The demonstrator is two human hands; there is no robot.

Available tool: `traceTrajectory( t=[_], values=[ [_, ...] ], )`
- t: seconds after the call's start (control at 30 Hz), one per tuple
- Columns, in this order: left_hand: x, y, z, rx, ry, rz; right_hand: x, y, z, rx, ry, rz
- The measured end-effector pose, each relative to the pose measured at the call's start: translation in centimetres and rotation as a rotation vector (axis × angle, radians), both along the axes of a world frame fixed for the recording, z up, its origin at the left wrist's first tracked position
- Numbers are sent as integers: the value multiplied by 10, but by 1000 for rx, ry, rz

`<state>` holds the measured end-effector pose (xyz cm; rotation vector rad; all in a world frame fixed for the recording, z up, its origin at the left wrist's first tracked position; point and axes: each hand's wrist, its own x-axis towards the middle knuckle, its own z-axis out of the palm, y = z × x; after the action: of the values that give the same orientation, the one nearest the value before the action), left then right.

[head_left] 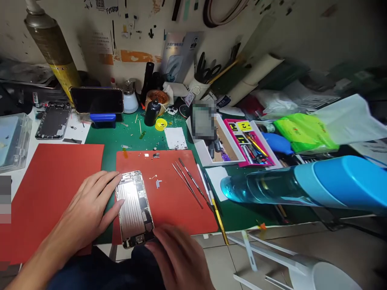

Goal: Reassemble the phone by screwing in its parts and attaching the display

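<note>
An opened phone housing (130,215) with a bare metallic back plate and dark parts along its right side lies at the left part of a red mat (181,217), its lower end reaching past the front edge. My left hand (90,203) grips its left side, fingers at the upper edge and thumb over the plate. At the lower right corner is my right hand (181,253), fingers bent and smeared by motion; whether they pinch the housing is unclear. A small grey bracket (158,183) lies right of the housing. Tweezers (190,184) rest farther right.
Another red mat (60,181) lies to the left. A blue bottle (272,187) lies across the right side near a screwdriver (219,219). Behind are tool trays (208,161), a black bottle (152,112) and a propped phone (97,100). A white stool (326,274) stands below.
</note>
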<state>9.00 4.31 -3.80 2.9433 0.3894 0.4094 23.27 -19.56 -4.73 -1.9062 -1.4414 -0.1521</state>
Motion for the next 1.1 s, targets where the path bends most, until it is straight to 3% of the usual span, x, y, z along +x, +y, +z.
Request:
traceTrajectory(
  t=[0.13,0.37,0.57,0.77,0.93,1.1],
  values=[
    [-1,1,-2,-12,-1,-3,31,8,17,-12,130,-18],
    [-5,2,-5,-46,-8,-2,80,37,43,-71,98,-60],
    [-8,1,-7,-75,10,-13,108,66,51,-181,38,-37],
    [-9,0,-8,-89,23,-7,137,108,58,-430,18,2],
    [-8,-2,-7,-94,22,-9,143,138,63,-563,-66,41],
    [-6,-3,-4,-99,20,-2,133,160,58,-643,-86,143]
  ],
)
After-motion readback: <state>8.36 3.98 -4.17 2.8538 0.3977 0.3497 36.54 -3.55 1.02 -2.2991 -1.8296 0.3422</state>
